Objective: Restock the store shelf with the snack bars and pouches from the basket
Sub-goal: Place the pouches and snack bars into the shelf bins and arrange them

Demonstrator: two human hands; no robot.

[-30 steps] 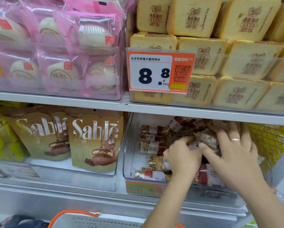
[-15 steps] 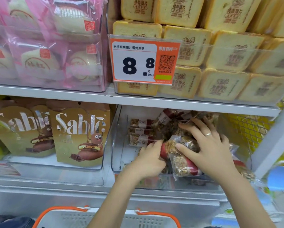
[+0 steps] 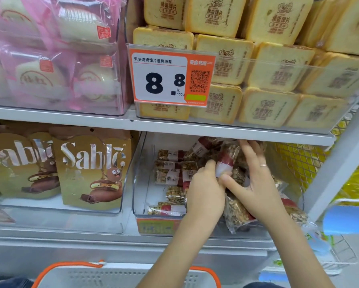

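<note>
A clear plastic bin (image 3: 140, 173) on the lower shelf holds several nut snack bars (image 3: 167, 176) in clear wrappers with red and white labels. Both my hands are inside the bin. My left hand (image 3: 205, 190) pinches the lower end of one upright snack bar (image 3: 226, 161). My right hand (image 3: 255, 181), wearing a ring, spreads over the pile on the right, thumb against the same bar and fingers pressing other bars back. More bars (image 3: 236, 213) lie under my right wrist. The white basket with an orange rim (image 3: 70, 265) sits at the bottom edge.
Gold Sablé pouches (image 3: 91, 169) stand in the bin to the left. On the shelf above are pink bun packs (image 3: 56, 59), yellow toast-shaped packs (image 3: 268, 65) and an orange price tag (image 3: 170, 77). A yellow mesh rack (image 3: 295, 163) and a white upright (image 3: 336, 167) stand at the right.
The view has tilted slightly. My hands have raised one bar from lying flat to upright in the bin, and my right hand has reached higher, toward the back of the pile.
</note>
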